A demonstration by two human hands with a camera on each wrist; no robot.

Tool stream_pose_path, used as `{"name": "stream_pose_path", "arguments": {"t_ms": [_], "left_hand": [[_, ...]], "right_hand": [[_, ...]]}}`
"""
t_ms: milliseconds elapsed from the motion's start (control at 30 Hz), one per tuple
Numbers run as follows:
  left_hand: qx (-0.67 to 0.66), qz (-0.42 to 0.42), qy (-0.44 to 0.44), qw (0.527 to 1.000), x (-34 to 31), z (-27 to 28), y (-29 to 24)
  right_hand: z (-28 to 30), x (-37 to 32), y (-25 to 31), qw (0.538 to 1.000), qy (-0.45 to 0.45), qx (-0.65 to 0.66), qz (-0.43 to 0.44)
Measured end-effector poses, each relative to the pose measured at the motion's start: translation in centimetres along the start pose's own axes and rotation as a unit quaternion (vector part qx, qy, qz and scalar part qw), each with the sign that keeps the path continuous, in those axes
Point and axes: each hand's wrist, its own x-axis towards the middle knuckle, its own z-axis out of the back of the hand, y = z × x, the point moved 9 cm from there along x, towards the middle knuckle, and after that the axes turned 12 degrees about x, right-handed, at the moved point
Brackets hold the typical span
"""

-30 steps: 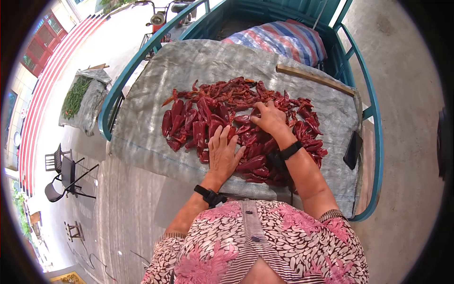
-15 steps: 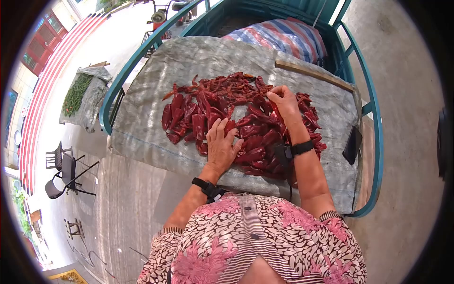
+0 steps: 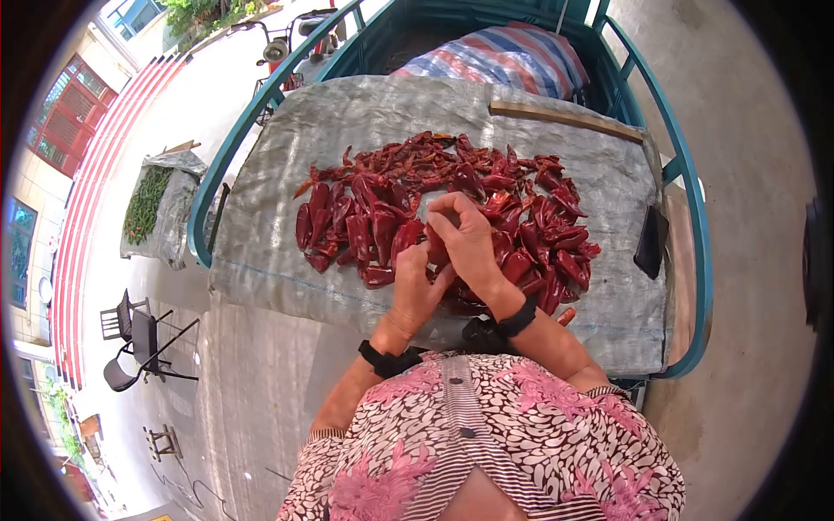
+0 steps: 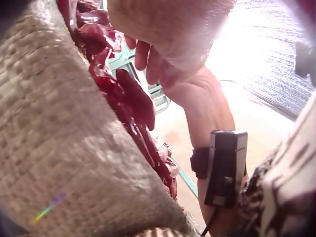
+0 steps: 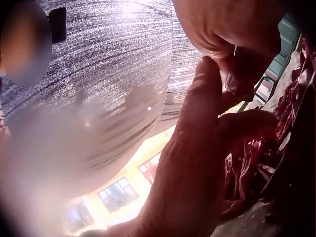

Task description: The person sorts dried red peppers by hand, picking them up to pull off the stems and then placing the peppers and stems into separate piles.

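Observation:
Both hands meet over the near middle of a heap of dried red chili peppers [image 3: 565, 239]. Between them shows a dark red chili pepper [image 3: 437, 250]. My right hand [image 3: 469, 243] pinches this pepper from above, fingers bent, and its dark end [image 5: 242, 76] hangs below the fingers in the right wrist view. My left hand [image 3: 413, 291] grips it from the near-left side, its fingertips right by the right hand. In the left wrist view the right hand [image 4: 173, 74] is partly hidden behind the left palm [image 4: 168, 22]. Darker, shrivelled peppers [image 3: 408, 156] lie along the far side.
The heap lies on a grey woven sheet [image 3: 269, 200] over a teal cart's rail [image 3: 691, 252]. A black phone [image 3: 650, 243] lies at right, a wooden strip [image 3: 565, 120] at the far edge. A striped bag [image 3: 504, 65] sits in the cart bed. Chairs [image 3: 143, 339] stand left.
My right hand reached into the heap, lifted at the far right, then came back to the left hand. My left hand has gone from spread fingers on the peppers to curled. Peppers at right have shifted.

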Motion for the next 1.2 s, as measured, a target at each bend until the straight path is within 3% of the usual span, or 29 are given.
{"name": "stream_pose_path", "arguments": {"t_ms": [33,133,200,267,333,367,500,600,633,700,767,800,867,1000,1033,1200], "left_hand": [[-0.057,0.047,0.052,0.996,0.3,-0.3,0.0],[-0.007,0.045,-0.023,0.999,0.7,0.3,1.0],[0.002,0.08,-0.025,0.997,2.1,0.9,2.1],[-0.005,0.104,-0.027,0.994,3.4,2.3,2.1],[-0.03,0.114,-0.029,0.993,4.6,3.4,1.4],[0.02,0.121,-0.026,0.992,4.7,3.5,1.5],[0.021,0.094,0.012,0.995,4.6,1.6,1.7],[0.016,0.072,0.013,0.997,4.4,1.0,1.9],[-0.06,0.142,0.04,0.987,4.5,1.2,1.7],[-0.094,0.161,0.028,0.982,4.7,1.7,1.5],[-0.116,0.185,0.022,0.976,4.6,1.6,2.5],[-0.137,0.191,0.035,0.971,4.4,1.5,2.7],[-0.179,0.203,0.061,0.961,4.0,0.9,3.1],[-0.135,0.206,0.025,0.969,4.0,1.7,3.3],[-0.127,0.212,0.028,0.969,4.2,1.9,3.3],[-0.144,0.183,0.002,0.973,6.4,2.7,2.8]], "right_hand": [[-0.5,0.0,0.4,1.0,0.014,-0.016,-0.009],[1.3,2.3,1.2,0.989,0.002,-0.117,0.092],[3.0,3.8,2.4,0.909,-0.027,-0.366,0.197],[4.8,5.8,-0.5,0.855,0.024,-0.51,0.086],[5.7,6.2,-2.5,0.817,0.051,-0.574,0.025],[6.1,6.4,-3.6,0.795,0.062,-0.603,-0.007],[6.5,7.2,-5.0,0.812,0.077,-0.574,-0.062],[6.9,6.6,-1.3,0.88,-0.009,-0.466,0.096],[6.4,6.1,-0.1,0.906,0.0,-0.411,0.1],[5.2,4.6,2.4,0.949,0.016,-0.299,0.101],[2.6,2.0,3.0,0.983,0.082,-0.163,0.021],[1.4,0.4,2.6,0.989,0.112,-0.093,-0.02],[0.8,-1.5,2.4,0.986,0.119,-0.115,0.003],[0.0,-4.1,1.6,0.977,0.189,-0.091,-0.043],[-0.2,-4.4,1.6,0.971,0.213,-0.106,-0.015],[0.3,-3.9,2.9,0.968,0.193,-0.157,-0.047]]}}
